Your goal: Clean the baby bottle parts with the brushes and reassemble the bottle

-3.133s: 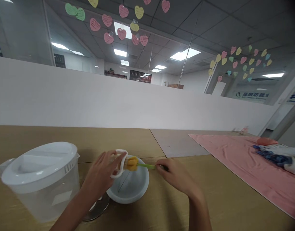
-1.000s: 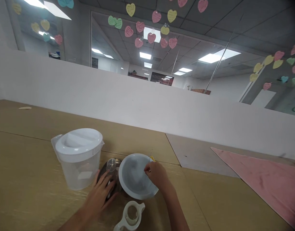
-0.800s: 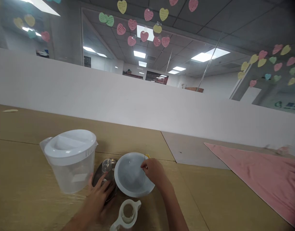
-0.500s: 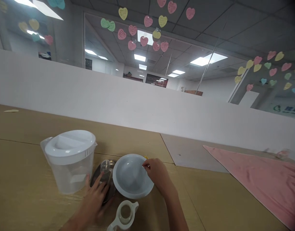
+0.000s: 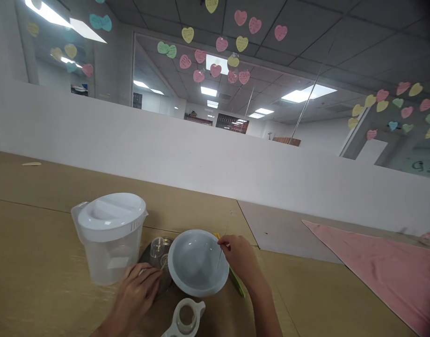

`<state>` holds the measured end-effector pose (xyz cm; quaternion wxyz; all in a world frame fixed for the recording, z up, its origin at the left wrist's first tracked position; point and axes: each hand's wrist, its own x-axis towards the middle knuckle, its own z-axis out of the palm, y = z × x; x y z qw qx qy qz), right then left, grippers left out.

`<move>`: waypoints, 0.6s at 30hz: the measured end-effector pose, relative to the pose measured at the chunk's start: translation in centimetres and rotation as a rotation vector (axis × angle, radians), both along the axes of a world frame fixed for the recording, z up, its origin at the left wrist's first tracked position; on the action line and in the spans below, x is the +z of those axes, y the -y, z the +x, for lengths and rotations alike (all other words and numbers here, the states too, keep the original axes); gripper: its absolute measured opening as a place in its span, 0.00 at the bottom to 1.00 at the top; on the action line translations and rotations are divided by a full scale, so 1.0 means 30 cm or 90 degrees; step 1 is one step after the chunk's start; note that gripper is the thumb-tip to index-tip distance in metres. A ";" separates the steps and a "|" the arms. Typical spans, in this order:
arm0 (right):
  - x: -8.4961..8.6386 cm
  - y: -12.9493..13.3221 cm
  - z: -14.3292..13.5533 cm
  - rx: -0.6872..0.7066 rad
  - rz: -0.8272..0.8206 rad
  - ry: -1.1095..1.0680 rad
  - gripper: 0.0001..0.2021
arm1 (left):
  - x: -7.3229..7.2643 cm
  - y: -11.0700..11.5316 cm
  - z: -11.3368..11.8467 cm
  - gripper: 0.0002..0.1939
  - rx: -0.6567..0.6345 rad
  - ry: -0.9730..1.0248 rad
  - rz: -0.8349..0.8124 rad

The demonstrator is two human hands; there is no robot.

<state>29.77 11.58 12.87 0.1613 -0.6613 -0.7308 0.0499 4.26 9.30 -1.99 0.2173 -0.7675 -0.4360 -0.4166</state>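
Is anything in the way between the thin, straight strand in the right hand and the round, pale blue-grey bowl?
Nothing visible is. The right hand holds the thin strand over the bowl, its lower end showing against the bare inside; touching or not, I cannot tell. The long green tool lies beside the bowl.

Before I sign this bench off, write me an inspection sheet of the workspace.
Surface: brown tabletop, seams visible
Work things: pale bowl; thin rod above it; metal tray bearing clear cup
Clutter: lidded pitcher, white two-handled holder, green-handled tool, pink cloth
Hands: right hand pinches the rod; left hand beside the tray, grip unclear
Cables: nothing seen
Surroundings: white partition, heart-shaped notes
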 end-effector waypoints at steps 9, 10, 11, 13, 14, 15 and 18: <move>0.018 0.018 -0.003 -0.008 0.033 0.015 0.14 | 0.083 0.010 -0.008 0.12 0.019 0.132 -0.013; 0.017 0.018 -0.002 -0.004 0.042 0.010 0.15 | 0.091 0.008 -0.002 0.12 0.005 0.143 -0.032; 0.015 0.019 -0.002 -0.004 0.054 0.006 0.15 | 0.099 0.005 0.004 0.13 -0.018 0.155 -0.052; 0.010 0.019 -0.002 -0.010 0.085 0.001 0.19 | 0.119 -0.005 0.018 0.13 -0.060 0.192 -0.094; 0.008 0.020 -0.003 -0.008 0.103 -0.004 0.21 | 0.131 -0.012 0.025 0.13 -0.075 0.219 -0.112; 0.006 0.021 -0.005 -0.001 0.123 -0.014 0.23 | 0.146 -0.021 0.032 0.12 -0.088 0.249 -0.131; 0.013 0.034 -0.015 0.051 0.209 -0.105 0.24 | 0.208 -0.047 0.058 0.12 -0.135 0.337 -0.213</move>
